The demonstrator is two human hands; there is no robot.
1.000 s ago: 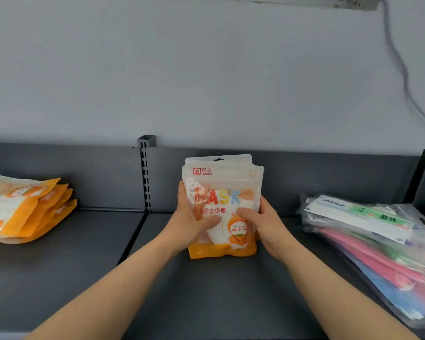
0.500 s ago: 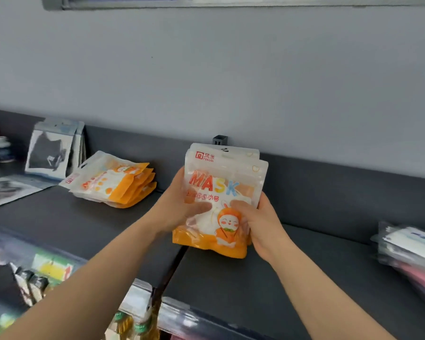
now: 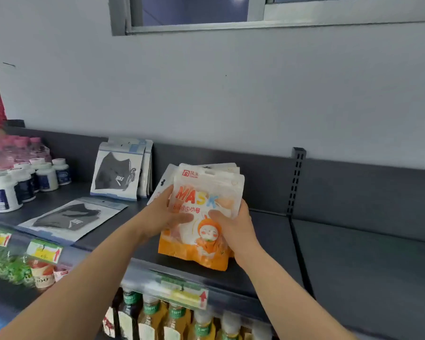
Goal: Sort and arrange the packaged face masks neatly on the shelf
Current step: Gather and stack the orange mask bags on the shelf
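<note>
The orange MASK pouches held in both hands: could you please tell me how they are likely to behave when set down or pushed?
The orange MASK pouches look like soft, glossy film, so probably light and floppy. Several are stacked between the left hand and right hand, so they may slide apart.

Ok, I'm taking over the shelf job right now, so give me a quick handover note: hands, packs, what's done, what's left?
Hands: left hand and right hand both grip a stack of orange MASK packs, upright, over the front of the dark shelf; whether it touches, I cannot tell.
Black mask packs stand against the back panel at left; one flat black pack lies in front of them.
Done: some black packs stood up.
Left: probably set the orange stack down and stand up the flat one.
</note>
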